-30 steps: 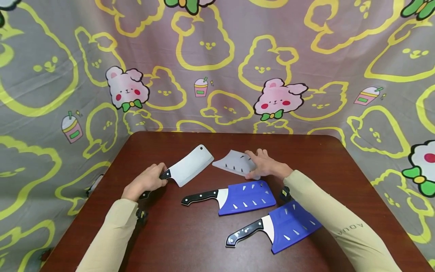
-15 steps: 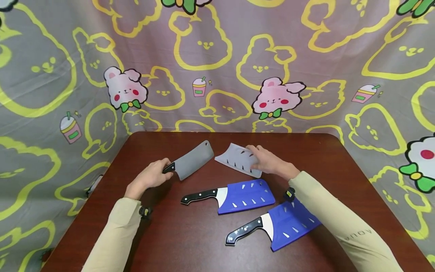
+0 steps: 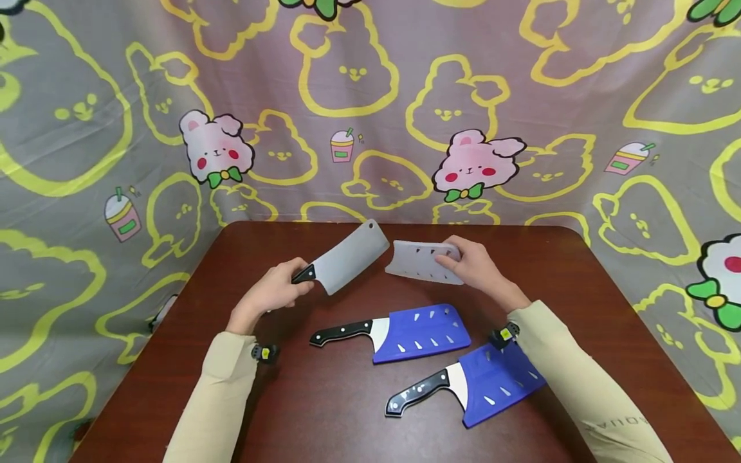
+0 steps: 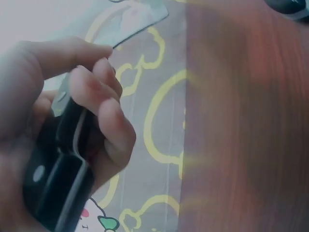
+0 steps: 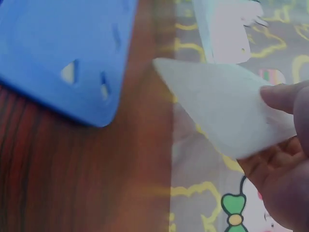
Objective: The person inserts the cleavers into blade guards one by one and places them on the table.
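Note:
My left hand (image 3: 278, 286) grips the black riveted handle (image 4: 60, 169) of a bare cleaver (image 3: 353, 257), raised over the back left of the table. Its wide silver blade points up and to the right, with a hole near the far corner. My right hand (image 3: 471, 260) pinches a translucent white blade cover (image 3: 425, 262) with small triangular slots, thumb on its near face. The cover's curved end faces the blade tip, a narrow gap apart in the head view. In the right wrist view the cover (image 5: 219, 104) is held up, fingers beneath it.
Nearer on the brown table (image 3: 324, 411) lie two cleavers in blue slotted covers: one in the middle (image 3: 422, 334), another closer in front (image 3: 498, 382), partly under my right forearm. A patterned curtain (image 3: 370, 128) hangs behind and at both sides.
My left hand has lifted the cleaver up and to the right. The right hand has raised the white cover off the table and tilted it, bringing it and the blade tip close together.

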### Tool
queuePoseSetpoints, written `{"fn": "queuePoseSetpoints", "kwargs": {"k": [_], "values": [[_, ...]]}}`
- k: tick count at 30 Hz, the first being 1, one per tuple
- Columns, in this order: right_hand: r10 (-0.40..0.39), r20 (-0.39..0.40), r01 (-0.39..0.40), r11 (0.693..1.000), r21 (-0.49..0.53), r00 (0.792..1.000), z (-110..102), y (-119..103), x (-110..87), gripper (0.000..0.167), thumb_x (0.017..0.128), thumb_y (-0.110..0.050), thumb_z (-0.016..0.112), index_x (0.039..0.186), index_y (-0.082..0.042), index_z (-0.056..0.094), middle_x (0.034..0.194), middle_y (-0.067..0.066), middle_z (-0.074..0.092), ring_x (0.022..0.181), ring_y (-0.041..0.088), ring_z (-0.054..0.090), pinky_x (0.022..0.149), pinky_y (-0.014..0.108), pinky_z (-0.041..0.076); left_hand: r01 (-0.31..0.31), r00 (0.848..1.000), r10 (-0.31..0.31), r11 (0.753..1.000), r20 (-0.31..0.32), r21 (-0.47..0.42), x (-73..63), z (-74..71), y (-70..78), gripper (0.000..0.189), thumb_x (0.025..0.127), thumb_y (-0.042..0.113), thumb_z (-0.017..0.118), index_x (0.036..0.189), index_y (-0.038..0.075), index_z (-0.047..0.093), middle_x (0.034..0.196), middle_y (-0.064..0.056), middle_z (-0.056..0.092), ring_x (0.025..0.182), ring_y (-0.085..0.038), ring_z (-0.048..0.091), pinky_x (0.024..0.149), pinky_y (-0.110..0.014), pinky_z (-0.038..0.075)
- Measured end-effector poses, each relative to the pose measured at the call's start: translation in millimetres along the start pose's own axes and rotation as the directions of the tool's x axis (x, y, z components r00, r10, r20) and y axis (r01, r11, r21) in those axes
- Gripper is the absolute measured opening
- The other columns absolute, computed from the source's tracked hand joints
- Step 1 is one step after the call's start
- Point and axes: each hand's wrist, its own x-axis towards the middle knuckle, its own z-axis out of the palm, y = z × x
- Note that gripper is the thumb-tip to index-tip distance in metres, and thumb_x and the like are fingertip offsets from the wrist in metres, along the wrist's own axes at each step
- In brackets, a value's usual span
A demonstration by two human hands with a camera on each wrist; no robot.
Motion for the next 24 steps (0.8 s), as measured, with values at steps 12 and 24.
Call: {"fn": "queuePoseSetpoints", "kwargs": {"k": [12,24], "values": [[0.091,-0.199,-0.038,0.967,0.253,0.976,-39,2,-20.1,0.029,0.101,-0.026,0.054,0.116,-0.002,0.058,0.106,0.015,0.066,0.082,0.003,0.063,0.067,0.019,0.052,-0.082,0.995,0.089,0.988,0.050,-0.133,-0.7,1.9,13.6,0.025,0.094,0.023,0.066,0.113,0.010,0.055,0.072,-0.005,0.050,0.048,-0.017,0.046,0.048,-0.029,0.042],[0.170,-0.241,0.057,0.695,0.717,0.956,-58,-12,-39.1,0.009,0.101,-0.022,0.054,0.105,-0.018,0.060,0.088,-0.010,0.070,0.074,0.003,0.068,0.063,0.021,0.056,-0.219,0.971,0.232,0.957,0.049,-0.193,-17.1,-11.7,47.9,0.020,0.096,0.027,0.064,0.108,0.012,0.058,0.078,-0.017,0.056,0.048,-0.015,0.045,0.045,-0.029,0.041]]}}
